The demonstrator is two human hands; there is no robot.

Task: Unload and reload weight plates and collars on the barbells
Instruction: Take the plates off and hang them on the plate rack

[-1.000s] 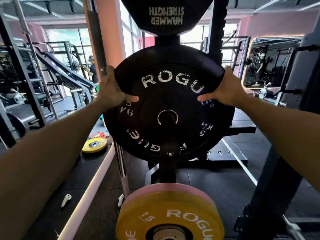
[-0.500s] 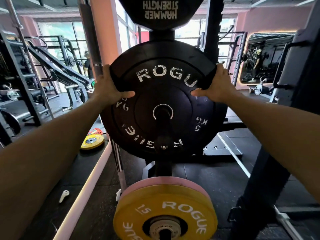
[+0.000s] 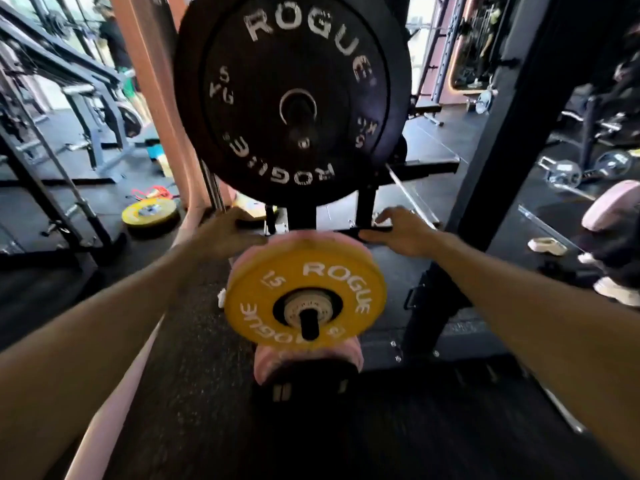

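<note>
Reaching with fingers spread and gripping nothing, the left hand (image 3: 227,233) and right hand (image 3: 403,233) flank the yellow plate (image 3: 304,292), below the black plate (image 3: 294,95).

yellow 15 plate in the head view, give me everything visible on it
The round yellow ROGUE plate is marked 15 in white, with ROGUE printed twice around its face. It has a pale metal-looking hub and hangs upright on a dark horizontal peg through its centre, facing the camera, below the big black plate. A pink plate sits right behind it. The left hand and right hand flank its top edge, open; contact is unclear through blur.
</note>
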